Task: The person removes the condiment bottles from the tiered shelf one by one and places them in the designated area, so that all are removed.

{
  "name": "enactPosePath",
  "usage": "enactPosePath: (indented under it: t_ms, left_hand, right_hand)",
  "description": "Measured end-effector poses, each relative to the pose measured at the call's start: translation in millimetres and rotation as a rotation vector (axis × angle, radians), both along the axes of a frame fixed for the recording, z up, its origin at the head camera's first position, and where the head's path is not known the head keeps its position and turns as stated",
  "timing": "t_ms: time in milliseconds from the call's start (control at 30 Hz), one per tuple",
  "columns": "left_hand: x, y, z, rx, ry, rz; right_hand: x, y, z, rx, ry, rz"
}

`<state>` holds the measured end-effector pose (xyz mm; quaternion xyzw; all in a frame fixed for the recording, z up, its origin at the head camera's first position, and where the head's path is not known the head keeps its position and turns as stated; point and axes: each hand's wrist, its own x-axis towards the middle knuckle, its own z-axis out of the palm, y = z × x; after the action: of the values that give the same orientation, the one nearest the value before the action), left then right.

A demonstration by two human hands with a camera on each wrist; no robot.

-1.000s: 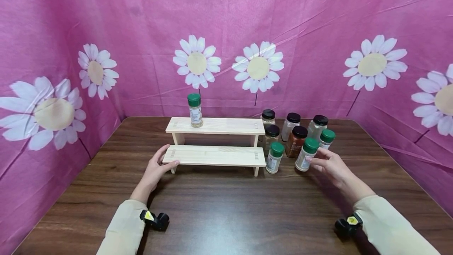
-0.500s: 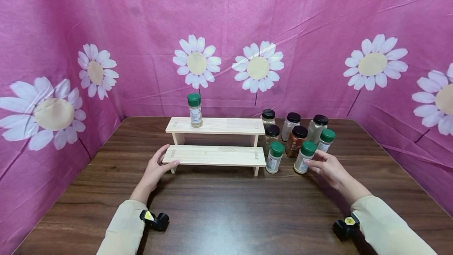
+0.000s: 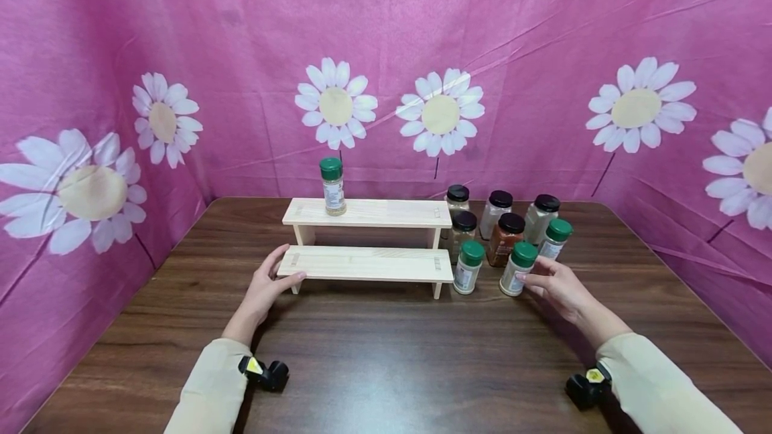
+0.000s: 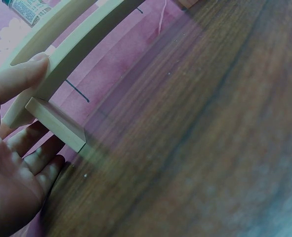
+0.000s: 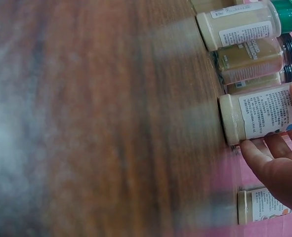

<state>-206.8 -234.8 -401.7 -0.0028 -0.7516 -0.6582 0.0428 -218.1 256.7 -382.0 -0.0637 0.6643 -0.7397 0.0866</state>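
A two-tier wooden shelf rack (image 3: 368,264) stands on the table. My left hand (image 3: 262,293) grips the left end of its lower board; in the left wrist view the thumb (image 4: 24,79) lies on the board's edge, with fingers beside the leg. To the right of the rack, my right hand (image 3: 561,292) holds a green-capped spice jar (image 3: 516,277) between thumb and fingers. That jar is nearly upright, its base (image 5: 229,118) at or very near the tabletop. Another green-capped spice jar (image 3: 334,194) stands on the upper board, left of its middle.
Between the rack and the held jar is a green-capped jar (image 3: 467,276). Several black-capped jars, one with reddish contents (image 3: 503,246), stand behind. A further green-capped jar (image 3: 553,243) is just beyond my right hand. A pink flowered cloth (image 3: 386,32) hangs behind the table (image 3: 386,347).
My right hand and its spice jar have shifted slightly left and toward me, and the jar has become a little more upright. The left hand and the rack stay where they were.
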Motion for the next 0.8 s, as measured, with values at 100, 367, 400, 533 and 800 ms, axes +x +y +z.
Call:
enactPosePath:
  t_ms: [100,367,400,533,800]
  left_hand:
    - [0.1,-0.1,0.9,-0.002,-0.001,-0.001]
    - [1.1,0.3,1.8,-0.004,-0.007,-0.002]
    - [1.2,0.4,1.8,-0.003,-0.006,-0.002]
    - [0.8,0.6,1.6,-0.001,-0.002,-0.003]
    - [0.4,-0.1,0.3,0.006,0.008,-0.002]
  right_hand:
    - [-0.5,0.2,-0.8,-0.017,0.0,0.012]
    - [0.8,0.4,-0.3,-0.026,-0.001,0.029]
    - [1.1,0.5,0.2,-0.026,0.0,0.033]
    - [2.0,0.8,4.2,-0.048,0.011,0.057]
    - [2.4,3.7,15.7,-0.066,0.015,0.083]
